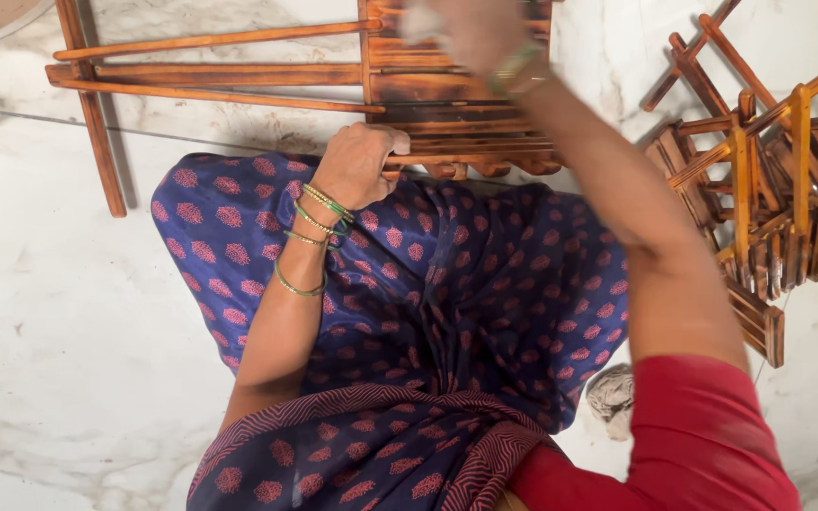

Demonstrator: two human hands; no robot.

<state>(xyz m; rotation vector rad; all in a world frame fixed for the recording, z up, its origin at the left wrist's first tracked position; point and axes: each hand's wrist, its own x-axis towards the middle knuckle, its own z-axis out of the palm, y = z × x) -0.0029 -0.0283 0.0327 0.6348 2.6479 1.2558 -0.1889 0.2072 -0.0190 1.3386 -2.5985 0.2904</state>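
- Your left hand (pixel 360 163) is curled closed on the near edge of the frame (pixel 447 104), fingers folded over a slat at the frame's lower left corner; green and gold bangles (pixel 319 222) ring the wrist.
- Your right hand (pixel 466 33) lies blurred over the top of the frame, near the upper border of the view; it touches or hovers at the slats, and whether it is clenched or released cannot be told. A green band (pixel 515 68) sits at this wrist.
- The frame is a dark-stained wooden piece of stacked horizontal slats, lying on the floor (pixel 59 312) just beyond your lap, its near edge touching the blue cloth.
- Long rods (pixel 210 76) run leftward from the frame, roughly parallel, and cross an upright bar (pixel 97 132) at the left.
- Your lap is covered by blue cloth with red motifs (pixel 428 303); a red sleeve (pixel 702 435) covers your right upper arm.
- A second wooden assembly (pixel 769 189), of crossed spokes and short bars, stands to the right of the frame, apart from both hands.
- A pale clump of thread (pixel 613 397) lies on the floor between the cloth and the sleeve.
- The floor is white marble with grey veining.
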